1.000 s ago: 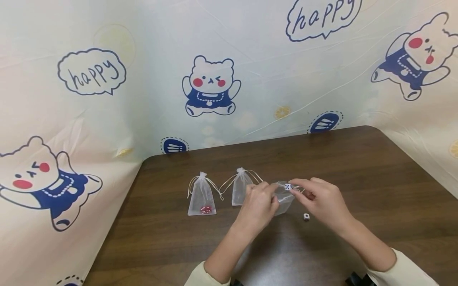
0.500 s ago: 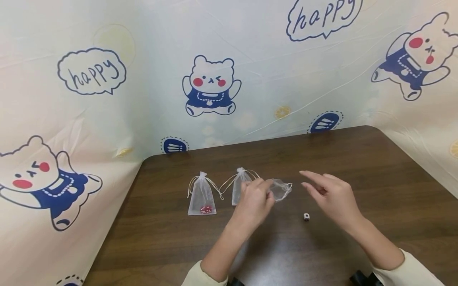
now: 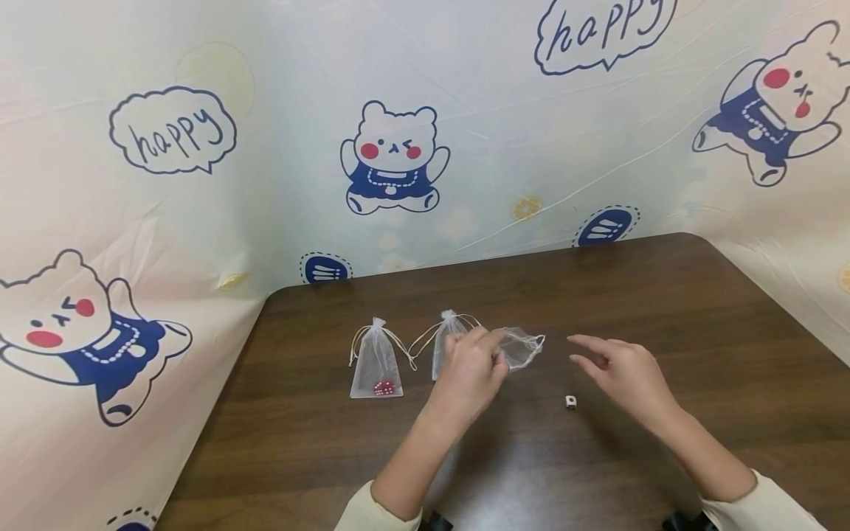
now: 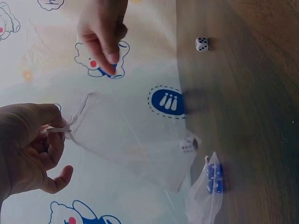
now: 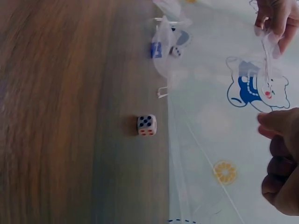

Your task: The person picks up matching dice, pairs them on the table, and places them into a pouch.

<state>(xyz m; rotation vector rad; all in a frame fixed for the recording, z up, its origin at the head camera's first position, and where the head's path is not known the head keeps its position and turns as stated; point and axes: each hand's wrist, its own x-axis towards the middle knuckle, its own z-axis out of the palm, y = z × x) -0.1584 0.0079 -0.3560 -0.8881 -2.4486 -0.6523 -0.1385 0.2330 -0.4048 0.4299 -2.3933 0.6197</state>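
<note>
My left hand (image 3: pixel 468 369) pinches the edge of a sheer white drawstring pouch (image 4: pixel 135 135) near its mouth. A white die (image 4: pixel 188 145) shows through the mesh at the pouch's bottom. My right hand (image 3: pixel 631 376) hangs above the table to the right, thumb and index finger apart, holding nothing. Below and left of it, a second white die (image 3: pixel 570 402) rests on the wood. Behind my left hand lies another pouch (image 3: pixel 441 354), partly hidden; blue dice (image 4: pixel 215 178) show in it in the left wrist view.
A tied pouch (image 3: pixel 376 361) with red dice (image 3: pixel 384 388) lies at the left on the dark wooden table (image 3: pixel 279 442). Its cord reaches toward the middle pouch. A patterned curtain (image 3: pixel 285 133) hangs behind the table.
My right hand let go of the white die it pinched at the pouch's mouth, then drew away to the right. The held pouch hangs differently, with its mouth toward the right.
</note>
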